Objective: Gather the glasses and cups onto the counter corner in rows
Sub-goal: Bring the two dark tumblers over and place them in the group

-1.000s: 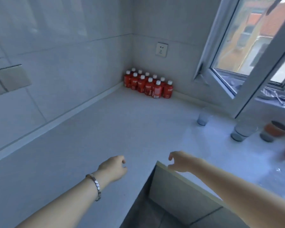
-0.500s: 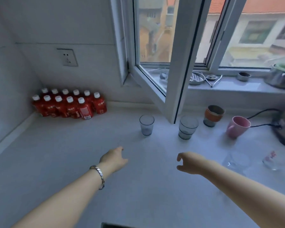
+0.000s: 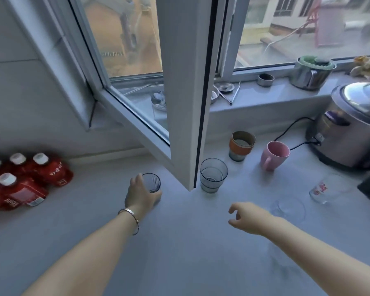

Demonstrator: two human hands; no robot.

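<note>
The small glass point(image 3: 151, 183) stands upright on the table point(image 3: 179, 242), just beside the lower corner of the open sash point(image 3: 184, 103) and well apart from the bottles point(image 3: 30, 182) in the corner, and is ringed on its near side by the curled fingers of the left hand point(image 3: 140, 195). It is best held low and firm, drawn clear of the sash before being lifted, then set near the bottles to start a row. The right hand point(image 3: 244, 216) is held with fingers loosely curled on nothing, free for the big glass point(image 3: 213, 175).

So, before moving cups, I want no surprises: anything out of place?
The open window sash juts in over the counter; its lower corner hangs between the small smoky glass and the larger smoky glass. Nothing spilled.
</note>
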